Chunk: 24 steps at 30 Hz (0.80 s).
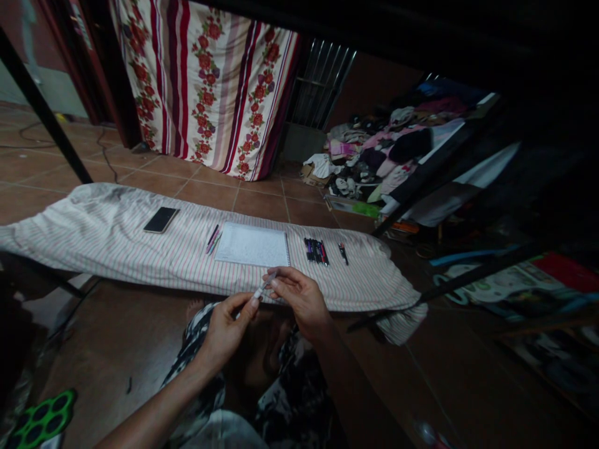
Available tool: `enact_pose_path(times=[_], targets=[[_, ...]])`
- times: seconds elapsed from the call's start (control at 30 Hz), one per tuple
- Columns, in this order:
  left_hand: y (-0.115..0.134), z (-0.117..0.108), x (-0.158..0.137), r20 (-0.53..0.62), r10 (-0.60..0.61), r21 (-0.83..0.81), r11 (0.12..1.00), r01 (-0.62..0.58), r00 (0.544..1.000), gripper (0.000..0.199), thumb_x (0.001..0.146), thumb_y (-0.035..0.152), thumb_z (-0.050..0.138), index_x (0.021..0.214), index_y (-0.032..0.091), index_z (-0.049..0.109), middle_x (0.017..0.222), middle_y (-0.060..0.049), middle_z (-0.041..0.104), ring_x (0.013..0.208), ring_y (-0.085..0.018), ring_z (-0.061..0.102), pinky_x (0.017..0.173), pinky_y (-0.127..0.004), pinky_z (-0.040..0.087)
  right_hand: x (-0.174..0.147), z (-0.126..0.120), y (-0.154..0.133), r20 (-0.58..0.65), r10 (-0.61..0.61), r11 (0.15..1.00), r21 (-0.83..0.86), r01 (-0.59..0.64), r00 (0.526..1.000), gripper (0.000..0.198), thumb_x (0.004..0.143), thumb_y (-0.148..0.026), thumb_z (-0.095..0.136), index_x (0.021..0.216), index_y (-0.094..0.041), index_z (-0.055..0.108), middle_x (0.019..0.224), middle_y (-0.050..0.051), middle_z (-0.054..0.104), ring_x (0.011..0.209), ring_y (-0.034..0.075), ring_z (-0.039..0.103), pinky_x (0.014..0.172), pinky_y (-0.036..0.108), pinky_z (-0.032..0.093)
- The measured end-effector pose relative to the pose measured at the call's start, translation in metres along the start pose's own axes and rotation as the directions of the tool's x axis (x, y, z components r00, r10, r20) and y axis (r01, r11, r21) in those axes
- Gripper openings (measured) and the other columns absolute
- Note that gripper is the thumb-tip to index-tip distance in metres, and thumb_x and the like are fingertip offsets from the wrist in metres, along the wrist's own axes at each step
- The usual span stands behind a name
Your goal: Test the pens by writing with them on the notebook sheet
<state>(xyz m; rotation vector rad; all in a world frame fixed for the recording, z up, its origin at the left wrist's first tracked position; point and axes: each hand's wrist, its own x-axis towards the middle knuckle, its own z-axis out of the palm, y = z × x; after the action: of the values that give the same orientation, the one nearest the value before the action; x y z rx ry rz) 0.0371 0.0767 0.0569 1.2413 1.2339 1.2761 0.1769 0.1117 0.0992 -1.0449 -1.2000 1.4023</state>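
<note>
In front of the near table edge, my left hand [231,324] pinches a slim white pen-like item [258,292]. My right hand [302,299] has its fingers closed on the clear upper end of the same item, close to my left fingertips. The image is too dim to tell exactly what kind it is. Just beyond my hands lies a spiral notebook [253,243] with a pale page facing up. Several pens [317,251] are lined up on its right, and a few slim pens [213,239] rest on its left.
A striped cloth [116,249] covers the narrow table. On it are a phone [161,219] at the left and a small dark item [343,253] at the right. A floral curtain [206,87] hangs behind. Clothes [384,149] are heaped at the back right.
</note>
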Motion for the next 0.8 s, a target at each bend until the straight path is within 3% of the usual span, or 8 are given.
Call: enact_pose_path(times=[0.53,0.8], targets=[[0.0079,0.0001,0.0000,-0.016,0.042,0.028,0.999,-0.041,0.999,0.025,0.072,0.033,0.057,0.078,0.013,0.070,0.057,-0.001,0.061,0.056,-0.013,0.053,0.055,-0.022,0.043,-0.0014,0.0015,0.0039,0.055,-0.016,0.999,-0.032,0.018,0.998,0.021,0.064,-0.028,0.071,0.081,-0.019,0.065,0.078,0.001,0.064,0.073,0.011,0.059,0.067,0.023,0.048],[0.0034,-0.0007,-0.0003,-0.018,0.069,0.056,0.996,-0.068,0.997,0.024,0.074,0.032,0.056,0.082,0.015,0.070,0.065,-0.002,0.066,0.061,-0.014,0.057,0.060,-0.023,0.045,-0.0045,0.0032,0.0046,0.074,-0.028,0.998,-0.053,0.032,0.997,0.020,0.066,-0.028,0.069,0.083,-0.019,0.064,0.075,-0.001,0.061,0.071,0.010,0.059,0.069,0.023,0.048]])
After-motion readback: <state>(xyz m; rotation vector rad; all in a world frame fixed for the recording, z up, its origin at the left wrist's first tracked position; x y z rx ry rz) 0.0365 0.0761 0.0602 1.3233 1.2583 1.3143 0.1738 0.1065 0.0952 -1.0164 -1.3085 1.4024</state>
